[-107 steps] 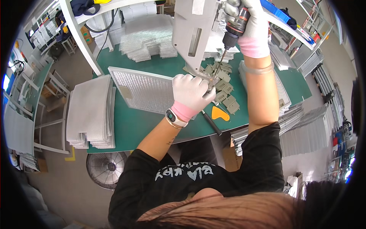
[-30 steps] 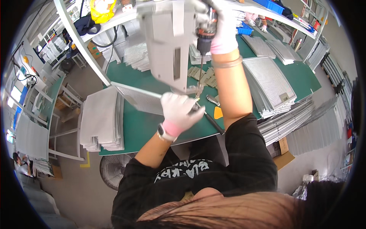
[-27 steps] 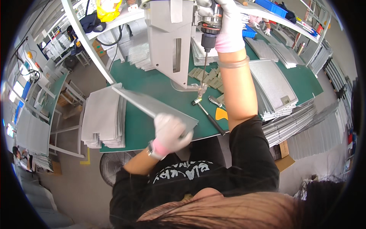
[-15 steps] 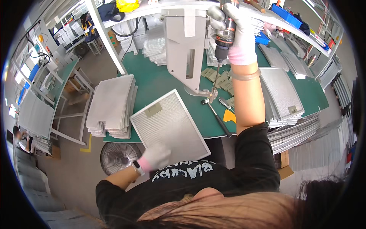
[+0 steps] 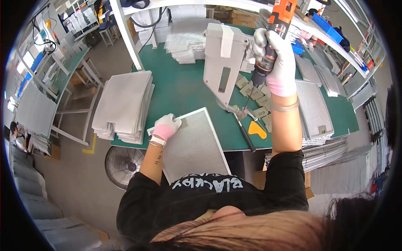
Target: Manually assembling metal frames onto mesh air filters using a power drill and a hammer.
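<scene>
Change since half a second ago: the mesh filter panel [image 5: 193, 142] has come in from the person's left side and now lies flatter, its far end resting on the near edge of the green workbench [image 5: 184, 90], its near end overhanging toward the person's chest. The left hand [image 5: 166, 126] has risen from the panel's near-left corner to its far-left corner.

Left to right:

Stack of mesh panels [image 5: 123, 104]: grey, piled at the workbench's left edge, overhanging it slightly. Just beside the held panel, not touching it.

Floor fan [image 5: 124, 163]: round, below the workbench's near-left corner.

Left hand: white-and-pink glove, wristwatch at the cuff. Fingers closed over the far-left corner of the mesh filter panel, fingertips on the frame rim, palm on the top face. The panel extends right and toward the person from the fingers.

Mesh filter panel: rectangular, pale frame, fine grey mesh; set at a slant across the near edge.

Grey press bracket [image 5: 224, 62]: upright fixture at mid-workbench, beyond the panel's far-right corner.

Small grey latch parts [image 5: 256, 94]: loose cluster right of the bracket.

Orange scraper [image 5: 257, 129]: near edge, right of the panel, beside a dark rod.

Right hand [image 5: 278, 62]: gloved, raised above the workbench, fingers wrapped tight round the orange-and-black power screwdriver [image 5: 272, 33], bit pointing down toward the bracket's foot.

Further mesh panels [image 5: 314, 108]: stacked at the right edge.
</scene>
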`<action>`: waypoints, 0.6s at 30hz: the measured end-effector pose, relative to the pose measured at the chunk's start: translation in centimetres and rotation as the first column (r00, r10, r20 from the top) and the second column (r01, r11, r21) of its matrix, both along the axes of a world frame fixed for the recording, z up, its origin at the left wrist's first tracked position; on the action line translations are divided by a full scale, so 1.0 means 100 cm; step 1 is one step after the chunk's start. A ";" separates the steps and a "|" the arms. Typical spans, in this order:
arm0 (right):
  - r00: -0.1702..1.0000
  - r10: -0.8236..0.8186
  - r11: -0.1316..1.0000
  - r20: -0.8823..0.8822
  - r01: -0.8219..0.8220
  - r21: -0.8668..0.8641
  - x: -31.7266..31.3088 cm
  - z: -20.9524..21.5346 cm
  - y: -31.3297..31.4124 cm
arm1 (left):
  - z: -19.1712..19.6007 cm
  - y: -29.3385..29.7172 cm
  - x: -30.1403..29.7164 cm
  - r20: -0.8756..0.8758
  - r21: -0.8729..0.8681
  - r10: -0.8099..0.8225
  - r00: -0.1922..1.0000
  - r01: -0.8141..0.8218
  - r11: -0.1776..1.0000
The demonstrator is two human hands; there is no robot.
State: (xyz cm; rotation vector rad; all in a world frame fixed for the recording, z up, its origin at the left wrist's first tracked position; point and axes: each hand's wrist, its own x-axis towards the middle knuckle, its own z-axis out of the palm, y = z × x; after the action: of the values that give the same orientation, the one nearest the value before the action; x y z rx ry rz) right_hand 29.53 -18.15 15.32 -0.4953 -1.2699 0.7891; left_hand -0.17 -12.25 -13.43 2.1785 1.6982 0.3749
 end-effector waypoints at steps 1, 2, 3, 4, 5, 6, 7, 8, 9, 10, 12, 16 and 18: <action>1.000 0.004 1.000 0.000 -0.004 -0.007 0.002 -0.001 0.004 | -0.002 -0.005 0.002 0.000 -0.007 0.004 1.000 -0.004 1.000; 0.997 0.071 0.997 -0.005 -0.071 -0.020 0.006 -0.003 0.008 | 0.024 -0.019 0.014 0.059 0.203 -0.080 0.995 0.066 0.977; 0.990 0.142 0.989 -0.012 -0.142 -0.031 0.008 -0.005 0.012 | 0.050 -0.034 0.025 0.098 0.409 -0.170 0.981 0.116 0.905; 0.963 0.256 0.966 -0.079 -0.258 -0.016 0.012 -0.008 0.017 | 0.068 -0.049 0.032 0.110 0.439 -0.233 0.966 0.163 0.884; 0.963 0.258 0.965 -0.084 -0.260 -0.023 0.008 -0.010 0.016 | 0.081 -0.064 0.038 0.121 0.466 -0.291 0.949 0.205 0.861; 0.953 0.277 0.960 -0.125 -0.279 0.000 0.004 -0.009 0.013 | 0.088 -0.081 0.045 0.099 0.480 -0.357 0.929 0.269 0.835; 0.940 0.299 0.954 -0.166 -0.300 0.022 -0.002 -0.010 0.010 | 0.089 -0.100 0.051 0.079 0.490 -0.417 0.906 0.329 0.807; 0.961 0.216 0.975 -0.172 -0.221 -0.010 -0.009 -0.014 0.004 | 0.088 -0.115 0.056 0.062 0.498 -0.435 0.898 0.350 0.794; 0.960 0.214 0.975 -0.182 -0.222 -0.024 -0.016 -0.022 -0.003 | 0.087 -0.127 0.057 0.042 0.502 -0.450 0.892 0.370 0.782; 0.943 0.248 0.961 -0.222 -0.269 -0.072 -0.023 -0.030 -0.011 | 0.089 -0.136 0.054 0.065 0.500 -0.437 0.897 0.349 0.792; 0.942 0.282 0.949 -0.181 -0.301 -0.089 -0.035 -0.042 -0.024 | 0.079 -0.135 0.053 0.081 0.580 -0.445 0.892 0.321 0.749; 0.940 0.301 0.952 -0.158 -0.305 -0.002 -0.049 -0.073 -0.026 | 0.067 -0.135 0.052 0.093 0.635 -0.490 0.867 0.328 0.700; 0.942 0.281 0.956 -0.185 -0.292 -0.037 -0.051 -0.073 -0.027 | 0.076 -0.135 0.050 0.086 0.617 -0.486 0.869 0.337 0.711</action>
State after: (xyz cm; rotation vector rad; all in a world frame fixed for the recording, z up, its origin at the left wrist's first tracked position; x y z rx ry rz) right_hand 24.43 -20.82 8.02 -0.2846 -1.1656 1.0975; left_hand 4.78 -25.79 -5.86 2.7089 0.9725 1.1095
